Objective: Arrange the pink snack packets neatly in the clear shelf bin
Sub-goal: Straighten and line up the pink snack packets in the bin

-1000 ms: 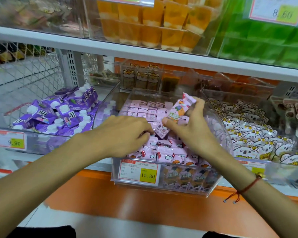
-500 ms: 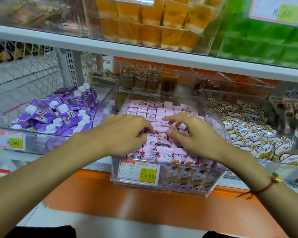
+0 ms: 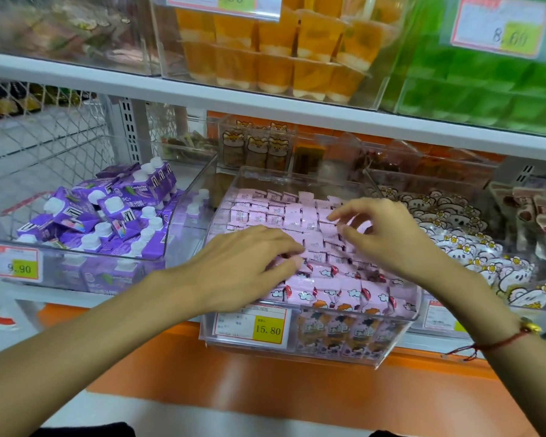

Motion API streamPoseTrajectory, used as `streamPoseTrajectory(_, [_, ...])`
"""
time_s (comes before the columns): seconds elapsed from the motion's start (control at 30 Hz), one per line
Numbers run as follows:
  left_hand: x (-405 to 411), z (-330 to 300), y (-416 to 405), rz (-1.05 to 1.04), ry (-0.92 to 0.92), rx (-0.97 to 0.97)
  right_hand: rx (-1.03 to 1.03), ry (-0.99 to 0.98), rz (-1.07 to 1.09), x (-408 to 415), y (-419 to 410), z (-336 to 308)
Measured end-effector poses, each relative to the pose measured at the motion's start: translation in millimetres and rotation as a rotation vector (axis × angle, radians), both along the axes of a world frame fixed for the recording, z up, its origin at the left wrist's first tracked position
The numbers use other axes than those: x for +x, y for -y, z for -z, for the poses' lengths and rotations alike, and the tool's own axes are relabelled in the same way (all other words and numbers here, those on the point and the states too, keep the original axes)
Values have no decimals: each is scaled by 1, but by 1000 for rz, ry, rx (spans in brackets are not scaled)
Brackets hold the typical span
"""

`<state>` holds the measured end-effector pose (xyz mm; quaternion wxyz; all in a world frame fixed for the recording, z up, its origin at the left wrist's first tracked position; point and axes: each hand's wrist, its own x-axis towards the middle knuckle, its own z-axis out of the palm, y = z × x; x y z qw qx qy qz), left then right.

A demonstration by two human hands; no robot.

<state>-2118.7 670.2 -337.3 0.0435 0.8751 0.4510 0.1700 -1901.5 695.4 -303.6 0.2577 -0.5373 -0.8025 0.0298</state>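
- Head view: my left hand [image 3: 246, 263] lies flat, fingers straight, pressing the glossy pink snack packets [image 3: 297, 216] under its palm.
- My right hand [image 3: 382, 234] hovers over them beside it, fingers loosely spread, gripping nothing.
- Packets fill the clear shelf bin [image 3: 401, 339], rigid transparent plastic; rectangular, crimped ends.
- Left of my left hand: purple cartons [image 3: 108, 209], white caps.

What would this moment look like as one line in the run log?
step: tidying pink packets | bin: full | left hand: flat on packets | right hand: fingering back rows
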Motion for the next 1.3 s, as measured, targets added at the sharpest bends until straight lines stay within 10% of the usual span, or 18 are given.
streamPoseTrajectory(0.43, [5,-2,1,9,-101,-25,-180,32,-77,-8,-2,18])
streamPoseTrajectory(0.7, [5,-4,1,-41,-29,-40,76,136,-89,-14,9,24])
streamPoseTrajectory(1.07, [6,-7,0,-93,88,-150,326,-748,25,-13,20,-6])
streamPoseTrajectory(1.3, [11,-17,3,-39,668,-201,-243,-1179,40,-14,20,-3])
